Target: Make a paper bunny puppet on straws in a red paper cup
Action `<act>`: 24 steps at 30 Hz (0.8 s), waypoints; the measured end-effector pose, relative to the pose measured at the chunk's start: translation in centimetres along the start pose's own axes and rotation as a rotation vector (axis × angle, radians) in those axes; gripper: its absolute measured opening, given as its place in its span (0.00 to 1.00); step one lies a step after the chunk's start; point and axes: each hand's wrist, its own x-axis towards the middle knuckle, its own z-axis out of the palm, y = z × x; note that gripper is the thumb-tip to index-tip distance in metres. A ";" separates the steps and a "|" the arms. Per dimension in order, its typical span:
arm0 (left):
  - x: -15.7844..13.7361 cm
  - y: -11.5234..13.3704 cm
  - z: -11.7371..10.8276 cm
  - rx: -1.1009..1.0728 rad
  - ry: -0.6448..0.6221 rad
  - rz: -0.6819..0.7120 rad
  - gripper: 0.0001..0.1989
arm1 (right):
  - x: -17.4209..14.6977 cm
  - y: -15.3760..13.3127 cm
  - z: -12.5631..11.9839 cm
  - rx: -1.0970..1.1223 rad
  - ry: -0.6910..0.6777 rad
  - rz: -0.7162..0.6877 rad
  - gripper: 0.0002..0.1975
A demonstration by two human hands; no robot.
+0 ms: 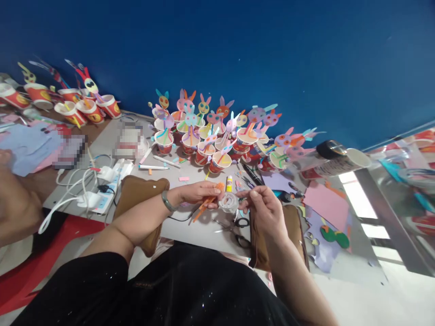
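Observation:
My left hand (pixel 200 192) is closed on a bundle of thin orange paper strips (pixel 202 210). Against its fingertips sits a roll of clear tape (pixel 228 203). Just right of the roll, my right hand (pixel 267 209) is bent with thumb and fingers pinched together. Whatever lies in that pinch is too small to make out. A yellow glue stick (pixel 229 183) stands behind the tape roll. Below the hands, black-handled scissors (pixel 242 239) lie on the grey table (pixel 200 235).
Paper cups with bunny figures (pixel 220 162) crowd the back of the table. Markers (pixel 153 167) lie left of centre, near a power strip (pixel 113 185) with white cables. Brown cushions (pixel 137 192) flank the work spot. Pink paper (pixel 325 203) lies right; another person's arm (pixel 16 199) shows at left.

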 end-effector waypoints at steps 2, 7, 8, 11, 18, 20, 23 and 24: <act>0.0 -0.1 0.0 0.014 -0.042 -0.029 0.23 | -0.5 0.0 0.0 0.015 -0.011 0.062 0.17; -0.2 -0.3 -0.4 0.038 -0.142 -0.113 0.24 | -1.6 -0.3 0.9 0.031 0.007 0.113 0.19; -0.3 -0.2 -0.4 0.041 -0.159 -0.121 0.24 | -1.8 -0.4 1.2 0.024 0.009 0.111 0.19; -0.5 0.1 -0.4 0.074 -0.195 -0.137 0.25 | -1.9 -0.6 1.6 -0.042 0.029 0.071 0.19; -0.2 0.2 -0.4 0.228 -0.017 -0.004 0.28 | -1.5 -1.2 2.0 -0.433 0.175 -0.113 0.18; -0.1 0.2 -0.2 0.243 0.007 0.036 0.29 | -1.3 -1.1 2.2 -0.512 0.149 -0.130 0.18; 0.1 0.1 0.2 0.301 0.033 0.088 0.29 | -0.9 -0.7 2.5 -0.538 0.114 -0.125 0.19; 0.1 0.1 0.3 0.325 0.047 0.104 0.28 | -0.7 -0.5 2.5 -0.528 0.107 -0.121 0.19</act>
